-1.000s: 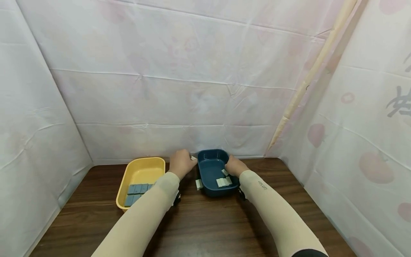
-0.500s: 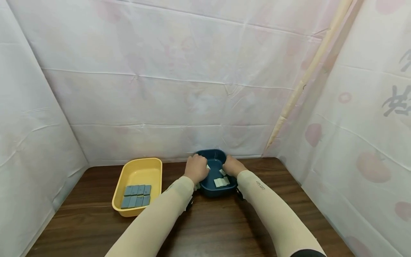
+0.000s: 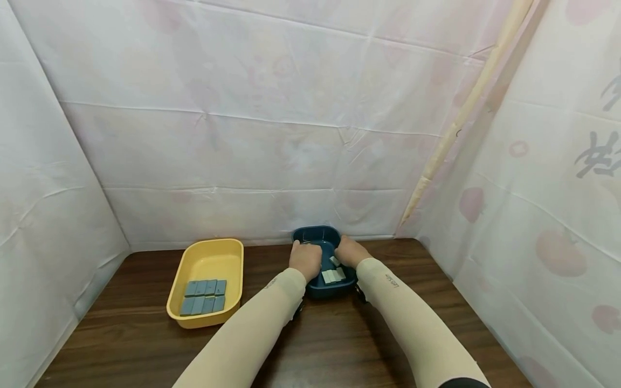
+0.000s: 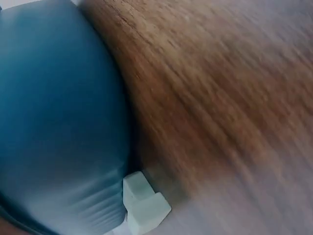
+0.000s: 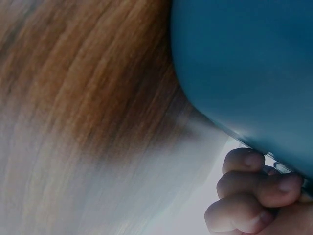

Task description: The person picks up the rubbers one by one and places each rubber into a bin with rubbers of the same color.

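Note:
A dark blue tray (image 3: 330, 292) stands at the back of the table, with several pale tiles (image 3: 332, 276) lying in its near end. The right hand (image 3: 351, 251) grips the tray's right rim; in the right wrist view its fingers (image 5: 254, 183) are curled at the tray's edge. The left hand (image 3: 306, 260) is over the tray's left side. Its fingertips are hidden, so I cannot tell whether it holds anything. In the left wrist view, pale blocks (image 4: 146, 210) lie on the table against the tray's outer wall, and the left hand is out of sight.
A yellow tray (image 3: 218, 247) stands on the left of the table, with blue-grey tiles (image 3: 207, 288) in two rows at its near end. White printed sheeting (image 3: 262, 151) hangs behind and at both sides of the dark wooden table (image 3: 121, 318).
The left hand has moved right, from beside the blue tray to over its left side. The pale tile seen at its fingers earlier is hidden now. The right hand stays at the rim.

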`<state>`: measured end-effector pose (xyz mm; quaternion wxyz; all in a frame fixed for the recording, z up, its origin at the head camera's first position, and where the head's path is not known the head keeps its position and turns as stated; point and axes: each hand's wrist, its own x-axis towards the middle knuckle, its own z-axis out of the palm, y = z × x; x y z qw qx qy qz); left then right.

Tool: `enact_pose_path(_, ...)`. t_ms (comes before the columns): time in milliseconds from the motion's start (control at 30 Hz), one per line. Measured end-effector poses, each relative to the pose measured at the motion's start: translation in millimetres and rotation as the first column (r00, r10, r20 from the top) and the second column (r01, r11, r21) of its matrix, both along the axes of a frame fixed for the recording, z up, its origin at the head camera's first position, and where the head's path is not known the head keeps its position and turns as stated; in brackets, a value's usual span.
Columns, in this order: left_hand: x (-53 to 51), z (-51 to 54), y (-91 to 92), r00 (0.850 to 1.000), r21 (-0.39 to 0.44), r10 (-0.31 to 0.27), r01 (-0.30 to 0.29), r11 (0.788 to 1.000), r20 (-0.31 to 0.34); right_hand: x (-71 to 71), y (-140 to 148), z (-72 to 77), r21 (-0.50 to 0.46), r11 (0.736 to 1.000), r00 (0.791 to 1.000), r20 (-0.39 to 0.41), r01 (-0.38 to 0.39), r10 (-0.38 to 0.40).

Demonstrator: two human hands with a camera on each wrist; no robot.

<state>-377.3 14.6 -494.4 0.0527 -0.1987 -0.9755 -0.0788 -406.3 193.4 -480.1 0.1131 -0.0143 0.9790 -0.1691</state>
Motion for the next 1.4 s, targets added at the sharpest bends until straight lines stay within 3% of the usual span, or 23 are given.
enact_pose_path(133,3.3,4.7,-1.9,0.999,-0.07,-0.038,0.04,0.997,0.026,-0.2,-1,0.5,-0.006,1.0,1.0,-0.004,0.003,-0.003)
enact_pose_path(367,16.1,20.3,-6.4,0.987,-0.189,-0.106,0.128,0.974,0.12,-1.4,1,-1.2,-0.02,1.0,1.0,-0.007,0.0,0.0)
enact_pose_path(467,20.2,24.9,-8.4,0.979,-0.182,-0.127,0.156,0.971,0.157,-2.2,2,-2.6,-0.023,1.0,1.0,-0.006,-0.001,0.001)
enact_pose_path(700,9.9,11.1,-3.0,0.969,-0.179,-0.137,0.175,0.968,0.206,-1.5,3,-3.9,-0.017,1.0,1.0,-0.001,0.017,-0.017)
enact_pose_path(767,10.9,11.6,-1.7,0.97,-0.186,-0.14,0.178,0.966,0.201,-1.1,3,-3.7,-0.016,1.0,1.0,-0.001,0.015,-0.015)
enact_pose_path(1067,28.8,32.3,-2.8,0.949,-0.148,-0.145,0.192,0.97,0.28,-0.1,3,-3.9,-0.002,1.0,1.0,-0.015,-0.026,0.026)
enact_pose_path(1233,29.3,33.6,-4.0,0.946,-0.132,-0.154,0.198,0.971,0.287,-0.8,3,-3.9,-0.002,0.999,0.999,-0.022,-0.035,0.035)
enact_pose_path(1400,22.6,28.3,1.1,0.936,-0.118,-0.145,0.191,0.974,0.32,-2.2,4,-5.6,0.002,0.999,0.999,-0.017,-0.034,0.034)
